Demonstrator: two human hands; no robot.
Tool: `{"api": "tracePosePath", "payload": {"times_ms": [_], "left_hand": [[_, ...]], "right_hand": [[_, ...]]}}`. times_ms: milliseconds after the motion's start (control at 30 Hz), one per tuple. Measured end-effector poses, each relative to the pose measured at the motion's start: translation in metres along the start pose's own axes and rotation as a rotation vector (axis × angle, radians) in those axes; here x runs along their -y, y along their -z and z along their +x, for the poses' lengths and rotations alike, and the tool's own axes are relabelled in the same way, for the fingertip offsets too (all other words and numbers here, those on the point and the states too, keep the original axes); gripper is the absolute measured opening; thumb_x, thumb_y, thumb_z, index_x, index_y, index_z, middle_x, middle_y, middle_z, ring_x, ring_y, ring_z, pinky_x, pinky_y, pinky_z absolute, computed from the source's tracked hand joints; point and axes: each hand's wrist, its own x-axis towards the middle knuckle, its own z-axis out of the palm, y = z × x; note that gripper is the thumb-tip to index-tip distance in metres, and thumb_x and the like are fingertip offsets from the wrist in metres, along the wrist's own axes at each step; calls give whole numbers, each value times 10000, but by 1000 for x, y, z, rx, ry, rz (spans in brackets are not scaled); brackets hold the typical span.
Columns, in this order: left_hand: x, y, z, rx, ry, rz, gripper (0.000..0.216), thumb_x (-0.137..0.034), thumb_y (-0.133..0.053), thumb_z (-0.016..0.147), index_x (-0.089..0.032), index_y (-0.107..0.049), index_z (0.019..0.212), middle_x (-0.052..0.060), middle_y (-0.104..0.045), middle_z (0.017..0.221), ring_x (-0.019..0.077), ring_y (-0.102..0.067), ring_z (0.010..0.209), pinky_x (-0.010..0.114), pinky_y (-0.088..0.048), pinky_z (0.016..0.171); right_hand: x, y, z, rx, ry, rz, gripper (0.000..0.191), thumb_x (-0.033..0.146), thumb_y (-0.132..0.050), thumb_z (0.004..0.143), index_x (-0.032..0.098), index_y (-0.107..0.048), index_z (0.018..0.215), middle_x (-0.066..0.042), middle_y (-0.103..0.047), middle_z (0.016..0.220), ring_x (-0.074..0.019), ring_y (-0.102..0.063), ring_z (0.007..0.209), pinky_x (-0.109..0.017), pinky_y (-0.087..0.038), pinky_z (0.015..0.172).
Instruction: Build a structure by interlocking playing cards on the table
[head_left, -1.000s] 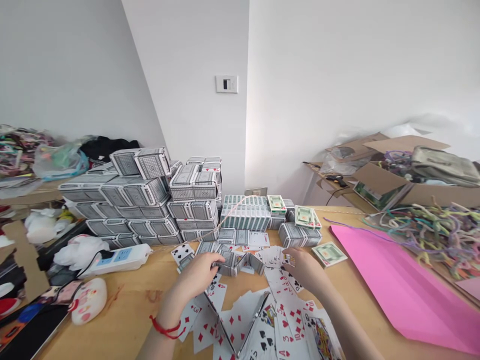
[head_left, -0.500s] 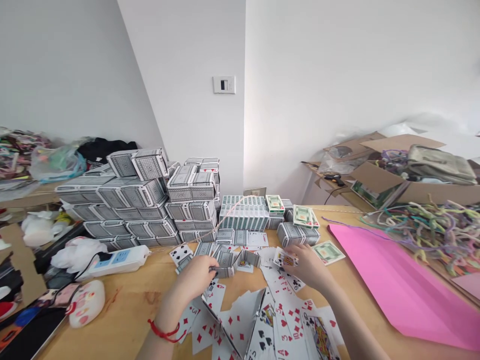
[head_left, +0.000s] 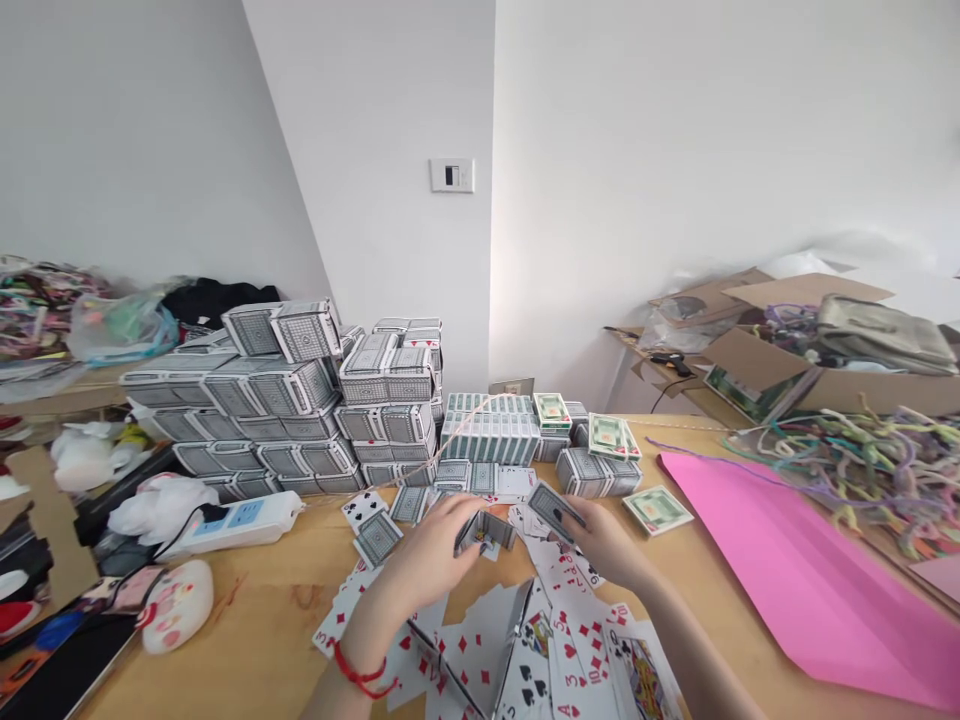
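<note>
My left hand (head_left: pixel 431 550), with a red cord bracelet on the wrist, is closed on a folded playing card (head_left: pixel 496 530) with a grey patterned back; its fingers partly hide the fold. In my right hand (head_left: pixel 600 540) is a flat playing card (head_left: pixel 553 510), grey back showing, pinched at its right edge. Between and below the hands, loose playing cards (head_left: pixel 469 640) lie face up and overlapping. Some cards among them stand on edge, forming a V. To the left of my left hand lies a face-down card (head_left: pixel 377 538).
Blocks built of folded cards (head_left: pixel 262 385) are stacked at the back left. Green card boxes (head_left: pixel 611 436) rest on blocks behind my right hand. A pink sheet (head_left: pixel 787 570) covers the right side, beside tangled yarn (head_left: pixel 847 470). A white power strip (head_left: pixel 240 525) and a mouse (head_left: pixel 176 605) lie left.
My right hand has lifted a card, which now shows its back. My left hand has moved right to the folded card. A face-down card at the left is now uncovered.
</note>
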Motion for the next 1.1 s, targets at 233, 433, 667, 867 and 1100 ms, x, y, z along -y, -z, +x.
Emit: {"api": "tracePosePath", "payload": {"times_ms": [233, 433, 667, 867, 1100], "left_hand": [[3, -23, 10, -48, -1, 20, 403, -136, -313, 838, -323, -560, 1096, -7, -541, 1181, 168, -555, 991, 283, -455, 793], [20, -21, 14, -126, 42, -36, 395, -121, -320, 817, -271, -648, 978, 15, -627, 1006, 157, -589, 872, 263, -447, 774], [26, -18, 15, -155, 54, -115, 359, -151, -346, 817, -235, -661, 969, 29, -650, 1014, 172, -598, 894, 284, -452, 794], [32, -15, 16, -182, 46, -137, 335, -137, -378, 799, -232, -672, 926, 22, -666, 995, 172, -603, 902, 290, -450, 814], [33, -21, 16, -180, 45, -85, 328, -132, -399, 788, -251, -660, 948, 11, -659, 990, 164, -603, 879, 274, -448, 787]], "right_hand": [[-2, -1, -1, -37, 23, 218, 443, 216, -405, 783, 234, -425, 1226, -54, -616, 1022, -155, -622, 681, -262, -510, 549], [-10, -7, 5, -94, -8, -67, 437, 150, -517, 681, 241, -597, 1101, -68, -561, 1173, -275, -405, 1207, -372, -409, 898], [3, -12, 1, -91, -75, -17, 651, 106, -551, 616, 214, -469, 1253, -109, -523, 1177, -229, -581, 966, -284, -466, 744], [5, -14, 1, 17, -54, 327, 319, 338, -407, 803, 136, -649, 848, -58, -644, 713, -166, -599, 608, -277, -463, 593], [6, -26, 0, -164, -84, 243, 336, 403, -415, 805, 195, -430, 541, 35, -498, 431, -112, -465, 401, -235, -354, 447]]}}
